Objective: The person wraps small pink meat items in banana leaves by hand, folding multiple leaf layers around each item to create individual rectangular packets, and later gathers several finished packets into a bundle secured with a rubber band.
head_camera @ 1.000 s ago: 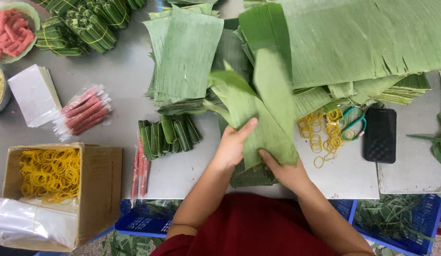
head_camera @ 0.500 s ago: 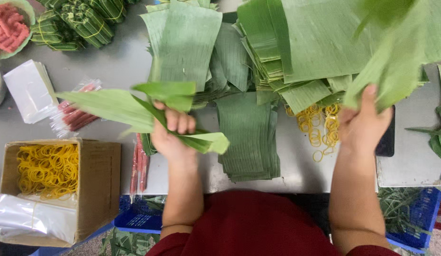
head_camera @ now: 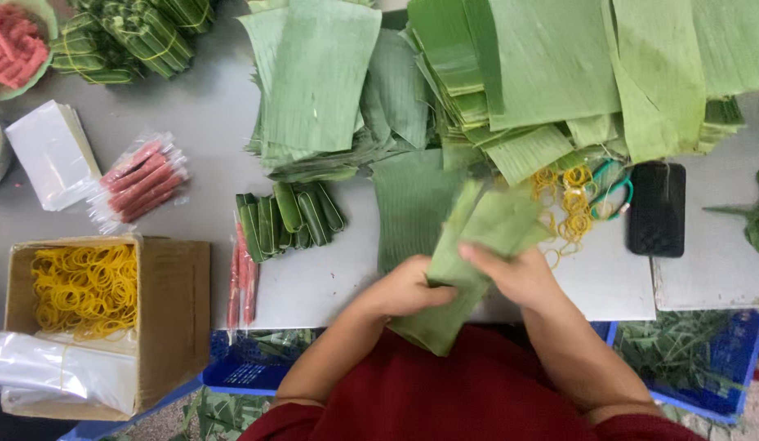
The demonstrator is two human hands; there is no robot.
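Head view, left hand: we see the left hand (head_camera: 408,287) at the near edge of the table (head_camera: 314,282), fingers curled shut around the lower left part of a folded banana leaf (head_camera: 465,269), thumb tucked against its face.
Head view, right hand: our right hand (head_camera: 518,276) clasps the same leaf from the right, fingers bent over the fold and closed on it, touching the left hand's knuckles.
Leaf position: the folded banana leaf tilts from the table's near edge up toward the middle, its lower tip hanging over the red shirt (head_camera: 469,392).
Under the leaf: a flat stack of cut leaves (head_camera: 408,208) lies on the table just behind our hands.
Far side: large leaf piles (head_camera: 551,73) cover the far edge.
Right side: loose yellow rubber bands (head_camera: 571,204), green-handled scissors (head_camera: 612,189) and a black phone (head_camera: 657,208) lie near the right edge.
Left side: small green wrapped rolls (head_camera: 288,216) sit left of centre, and a cardboard box (head_camera: 171,310) of rubber bands sits at the near left corner.
Far left: a packet of red sausages (head_camera: 138,178) lies beside white sheets (head_camera: 53,155).
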